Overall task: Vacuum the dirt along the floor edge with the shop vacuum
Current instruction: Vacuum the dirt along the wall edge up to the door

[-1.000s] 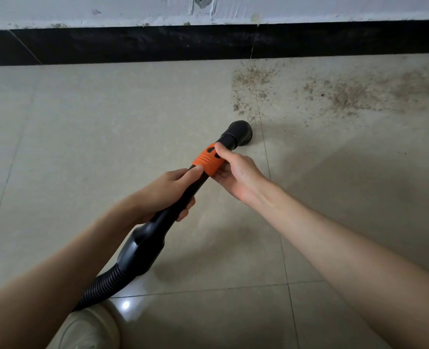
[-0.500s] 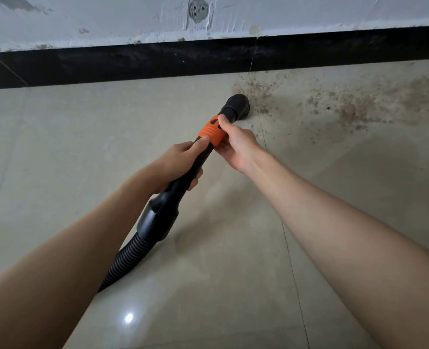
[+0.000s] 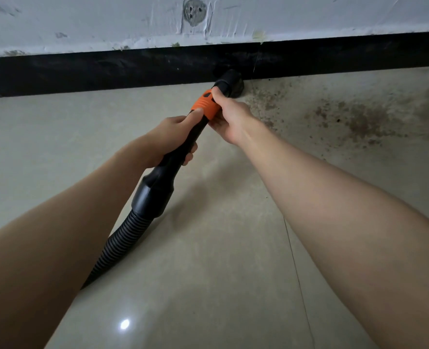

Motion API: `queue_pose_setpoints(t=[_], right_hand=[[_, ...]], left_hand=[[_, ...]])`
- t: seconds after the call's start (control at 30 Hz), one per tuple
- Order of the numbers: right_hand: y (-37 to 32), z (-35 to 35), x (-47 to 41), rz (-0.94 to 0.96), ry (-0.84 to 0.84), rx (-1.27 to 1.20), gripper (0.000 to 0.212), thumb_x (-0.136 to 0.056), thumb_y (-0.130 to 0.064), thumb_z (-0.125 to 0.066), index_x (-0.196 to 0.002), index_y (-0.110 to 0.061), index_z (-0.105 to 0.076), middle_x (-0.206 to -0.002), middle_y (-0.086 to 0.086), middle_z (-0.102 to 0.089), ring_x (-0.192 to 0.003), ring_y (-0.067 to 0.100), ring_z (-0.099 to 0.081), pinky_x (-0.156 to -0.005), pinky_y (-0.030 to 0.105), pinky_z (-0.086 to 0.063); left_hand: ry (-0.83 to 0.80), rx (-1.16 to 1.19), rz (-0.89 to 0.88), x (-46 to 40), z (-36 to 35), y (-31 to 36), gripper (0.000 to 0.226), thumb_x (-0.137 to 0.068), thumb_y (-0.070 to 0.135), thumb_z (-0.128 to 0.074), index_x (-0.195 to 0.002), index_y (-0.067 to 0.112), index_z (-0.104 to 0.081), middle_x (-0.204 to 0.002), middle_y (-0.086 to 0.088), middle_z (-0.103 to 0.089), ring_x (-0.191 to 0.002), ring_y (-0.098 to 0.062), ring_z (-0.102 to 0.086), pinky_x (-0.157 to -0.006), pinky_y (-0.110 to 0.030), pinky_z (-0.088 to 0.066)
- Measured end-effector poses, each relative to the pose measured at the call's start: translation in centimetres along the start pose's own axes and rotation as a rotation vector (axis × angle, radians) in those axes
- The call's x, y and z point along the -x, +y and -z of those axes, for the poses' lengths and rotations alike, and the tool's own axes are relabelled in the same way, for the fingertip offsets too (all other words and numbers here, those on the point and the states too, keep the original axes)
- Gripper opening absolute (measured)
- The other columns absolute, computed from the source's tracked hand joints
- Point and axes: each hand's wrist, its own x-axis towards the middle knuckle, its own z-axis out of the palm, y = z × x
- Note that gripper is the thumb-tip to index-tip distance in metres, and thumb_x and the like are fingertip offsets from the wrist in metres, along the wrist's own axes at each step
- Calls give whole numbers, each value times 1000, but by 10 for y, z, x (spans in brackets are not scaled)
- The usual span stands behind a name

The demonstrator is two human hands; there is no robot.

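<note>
Pale floor tiles [image 3: 57,147] meet a black skirting [image 3: 82,71] where the nozzle [image 3: 229,83] sits just beyond the right hand [image 3: 229,117] wrapped around the orange collar [image 3: 205,104], left hand [image 3: 168,137] clenching the wand [image 3: 183,149] behind; dirt [image 3: 354,119] rightward likely needs sweeping next.

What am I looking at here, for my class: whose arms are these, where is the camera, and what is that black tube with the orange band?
The camera sits on a person's head, looking down at their own bare arms. The left hand grips the black plastic vacuum wand; the right hand holds its orange collar. A ribbed black hose trails back from the wand. The round black nozzle is at the black baseboard. Brown dirt lies scattered on the beige tiled floor, right of the nozzle.
</note>
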Motion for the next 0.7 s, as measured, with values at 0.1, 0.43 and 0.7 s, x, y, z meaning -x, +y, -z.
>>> queue_pose_setpoints(t=[0.1, 0.43, 0.7], right_hand=[[2, 0, -1, -19, -20, -7, 36, -93, -25, -64, -116, 0, -56, -116, 19, -63, -94, 26, -66, -82, 34, -57], [4, 9, 41, -86, 30, -91, 54, -93, -34, -62, -132, -1, -45, -108, 14, -60, -90, 25, -62, -85, 40, -55], [-31, -24, 175, -27, -120, 287, 29, -92, -34, -63, -96, -5, -65, -105, 14, -70, -98, 25, -67, -87, 31, -54]], left_hand=[[4, -2, -2, -1, 2, -2, 48, -96, 54, -40, -103, 7, -50, -65, -9, -52, -43, -17, -48, -43, -23, -45], [-51, -198, -99, 55, 4, -11, 37, -98, 42, -41, -99, 8, -56, -83, -8, -64, -65, -16, -65, -64, -25, -55], [-24, -73, -55, 169, 36, 54, 38, -98, 38, -44, -102, 4, -61, -84, -4, -69, -76, -14, -66, -77, -29, -54]])
